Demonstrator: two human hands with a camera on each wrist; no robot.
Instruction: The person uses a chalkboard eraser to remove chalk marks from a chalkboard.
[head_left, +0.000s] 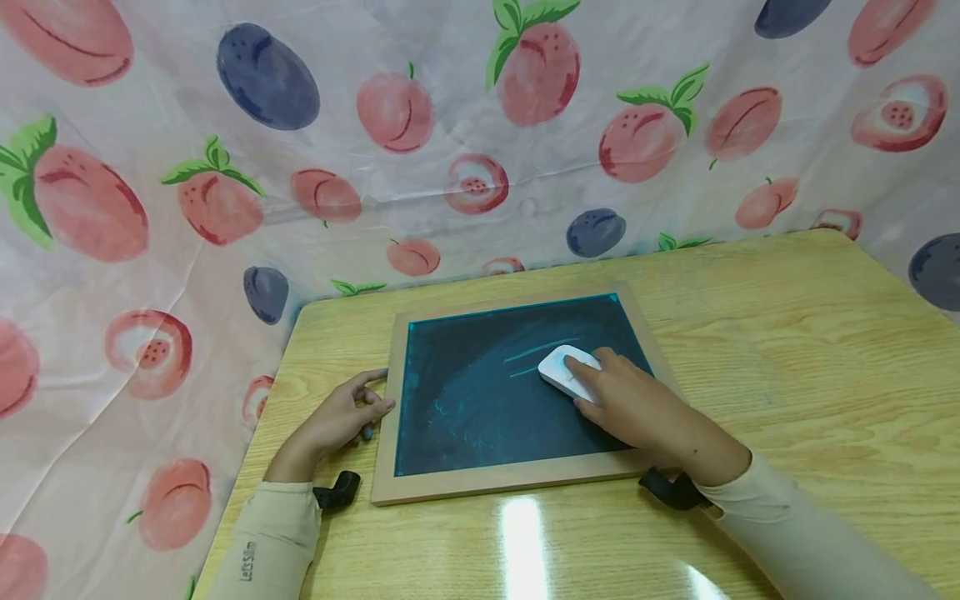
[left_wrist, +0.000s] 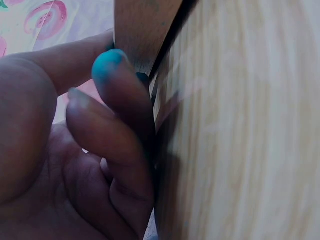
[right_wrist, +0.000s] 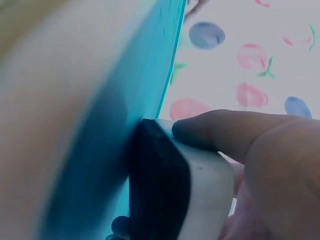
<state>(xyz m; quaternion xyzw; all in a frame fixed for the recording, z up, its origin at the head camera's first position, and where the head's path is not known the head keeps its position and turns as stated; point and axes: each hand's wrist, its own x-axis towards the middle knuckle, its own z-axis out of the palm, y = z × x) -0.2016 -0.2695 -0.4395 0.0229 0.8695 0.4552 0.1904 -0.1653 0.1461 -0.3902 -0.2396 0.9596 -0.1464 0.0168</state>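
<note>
A blackboard (head_left: 480, 417) with a light wooden frame (head_left: 510, 477) lies on the table. Two pale blue chalk strokes (head_left: 536, 352) and fainter smudges mark its dark surface. My right hand (head_left: 637, 400) grips a white board eraser (head_left: 562, 367), thumb and fingers along its sides. In the right wrist view, the dark pad (right_wrist: 160, 185) of the eraser faces the board, right at its surface. At the frame's left edge, my left hand (head_left: 345, 417) touches the wood with its thumb and forefinger. Its other fingers bend loosely beneath, and one fingertip (left_wrist: 107, 65) is coated in blue.
The wooden table (head_left: 787, 358) extends to the right of the board and in front of it. Behind and to the left hangs a fruit-print cloth (head_left: 450, 75). Black wrist straps with mounts (head_left: 337, 492) sit at both wrists.
</note>
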